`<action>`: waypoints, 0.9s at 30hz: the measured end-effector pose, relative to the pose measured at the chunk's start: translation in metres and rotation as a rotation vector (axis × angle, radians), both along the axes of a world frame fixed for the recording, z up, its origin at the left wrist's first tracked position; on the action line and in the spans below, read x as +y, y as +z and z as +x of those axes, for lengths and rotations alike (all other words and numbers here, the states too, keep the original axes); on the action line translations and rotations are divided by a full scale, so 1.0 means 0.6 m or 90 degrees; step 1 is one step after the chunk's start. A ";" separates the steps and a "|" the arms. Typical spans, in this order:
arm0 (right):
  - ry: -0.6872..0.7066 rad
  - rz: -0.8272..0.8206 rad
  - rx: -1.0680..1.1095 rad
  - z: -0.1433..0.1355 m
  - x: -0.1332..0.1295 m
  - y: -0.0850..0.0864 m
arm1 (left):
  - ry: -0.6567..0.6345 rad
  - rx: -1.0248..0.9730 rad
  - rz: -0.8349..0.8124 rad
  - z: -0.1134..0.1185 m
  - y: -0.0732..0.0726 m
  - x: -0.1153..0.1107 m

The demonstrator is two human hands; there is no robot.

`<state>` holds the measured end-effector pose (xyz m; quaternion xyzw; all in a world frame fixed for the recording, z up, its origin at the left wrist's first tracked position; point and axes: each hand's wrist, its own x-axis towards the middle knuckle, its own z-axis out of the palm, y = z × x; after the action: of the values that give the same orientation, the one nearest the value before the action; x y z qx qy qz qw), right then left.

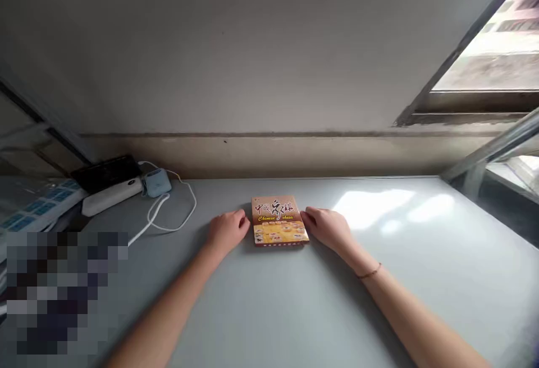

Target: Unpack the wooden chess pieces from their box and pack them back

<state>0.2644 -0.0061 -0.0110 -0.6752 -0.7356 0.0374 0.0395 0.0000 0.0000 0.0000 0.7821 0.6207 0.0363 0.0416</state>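
A Chinese chess box lies flat on the grey table, its printed lid facing up. To its left rests my left hand, curled into a loose fist with a small gap between it and the box. My right hand is also curled closed, close against the box's right edge; whether it touches the cardboard I cannot tell. Nothing shows inside either fist. A thin reddish bracelet circles my right wrist.
At the back left are a power strip, a white bar-shaped device, a dark screen-like object and a light blue charger. A white cable loops across the table. A wall borders the back; sunlight patches lie right.
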 end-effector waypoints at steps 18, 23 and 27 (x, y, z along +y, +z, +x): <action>0.002 -0.001 0.021 -0.018 -0.002 -0.001 | 0.008 -0.026 -0.008 -0.013 0.002 0.003; 0.004 -0.002 0.026 -0.017 -0.002 -0.002 | 0.007 -0.025 -0.007 -0.013 0.001 0.003; 0.007 0.000 0.029 -0.016 -0.003 -0.001 | 0.012 -0.021 -0.008 -0.012 -0.001 0.003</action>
<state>0.2547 -0.0077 -0.0116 -0.6700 -0.7383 0.0529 0.0560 -0.0072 0.0020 -0.0007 0.7751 0.6276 0.0462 0.0564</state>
